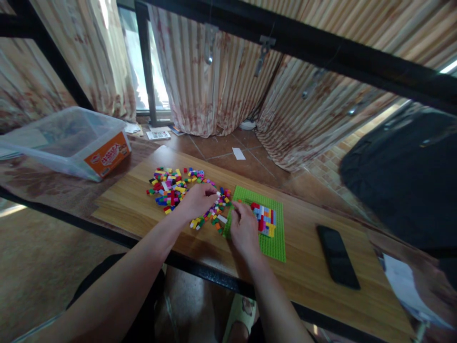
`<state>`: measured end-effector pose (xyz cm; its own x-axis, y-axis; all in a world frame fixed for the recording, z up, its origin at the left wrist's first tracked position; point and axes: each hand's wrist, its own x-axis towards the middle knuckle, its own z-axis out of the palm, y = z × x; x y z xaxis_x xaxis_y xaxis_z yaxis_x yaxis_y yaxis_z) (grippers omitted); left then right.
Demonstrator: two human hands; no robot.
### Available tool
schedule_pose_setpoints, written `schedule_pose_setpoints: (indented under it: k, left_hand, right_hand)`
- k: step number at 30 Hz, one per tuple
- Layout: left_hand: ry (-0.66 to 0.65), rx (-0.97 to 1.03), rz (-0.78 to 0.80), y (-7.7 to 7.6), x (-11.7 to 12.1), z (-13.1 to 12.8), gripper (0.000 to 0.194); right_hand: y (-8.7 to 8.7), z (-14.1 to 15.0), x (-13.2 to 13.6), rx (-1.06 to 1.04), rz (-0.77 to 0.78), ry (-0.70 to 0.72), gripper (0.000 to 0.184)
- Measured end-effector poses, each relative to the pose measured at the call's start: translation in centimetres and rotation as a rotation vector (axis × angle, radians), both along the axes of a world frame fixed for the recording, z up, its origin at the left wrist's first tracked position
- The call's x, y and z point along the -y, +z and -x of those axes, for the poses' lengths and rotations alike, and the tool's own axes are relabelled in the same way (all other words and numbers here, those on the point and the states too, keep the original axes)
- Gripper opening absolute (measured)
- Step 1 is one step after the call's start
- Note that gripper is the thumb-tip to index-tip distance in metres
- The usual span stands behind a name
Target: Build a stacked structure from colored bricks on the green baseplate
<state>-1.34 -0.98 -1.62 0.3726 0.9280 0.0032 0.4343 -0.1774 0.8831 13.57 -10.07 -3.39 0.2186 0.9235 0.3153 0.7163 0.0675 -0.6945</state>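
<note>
My left grip point(198, 202) over loose bricks point(172, 195), can't tell if clamped on one; right grip point(244, 229) at green baseplate point(274, 248) beside built bricks point(264, 219), closure unclear.

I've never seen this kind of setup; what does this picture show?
There is no machine: a person works with two bare hands, seen by a camera worn on the head. The left hand is over loose, small multicoloured plastic bricks; a small white piece shows at its fingertips, but whether it is gripped is unclear. The right hand is over the left part of a flat green studded baseplate, beside a multicoloured block of joined bricks; I cannot tell if it holds anything. A black rectangular phone lies farther right on the brown wooden board.
</note>
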Motion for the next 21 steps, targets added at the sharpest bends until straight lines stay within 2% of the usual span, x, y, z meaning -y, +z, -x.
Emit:
schedule_pose_setpoints:
  k: [5, 10, 17, 21]
  left_hand:
    - [-0.030, -0.121, -0.135, 0.3, 0.1, 0.0, 0.015]
    - [-0.019, -0.133, -0.163, 0.2, -0.1, 0.3, 0.016]
    - [-0.010, -0.093, -0.170, 0.2, -0.4, 0.9, 0.018]
    - [-0.071, -0.020, -0.157, 0.0, -0.5, 0.7, 0.021]
  right_hand:
    - [-1.3, -0.3, -1.9, 0.157, -0.008, -0.024, 0.046]
    - [-2.6, 0.0, -3.1, 0.247, 0.079, -0.026, 0.055]
    - [-1.8, 1.5, -2.4, 0.149, 0.078, 0.030, 0.050]
    - [-0.9, 2.0, -1.4, 0.008, 0.001, 0.107, 0.042]
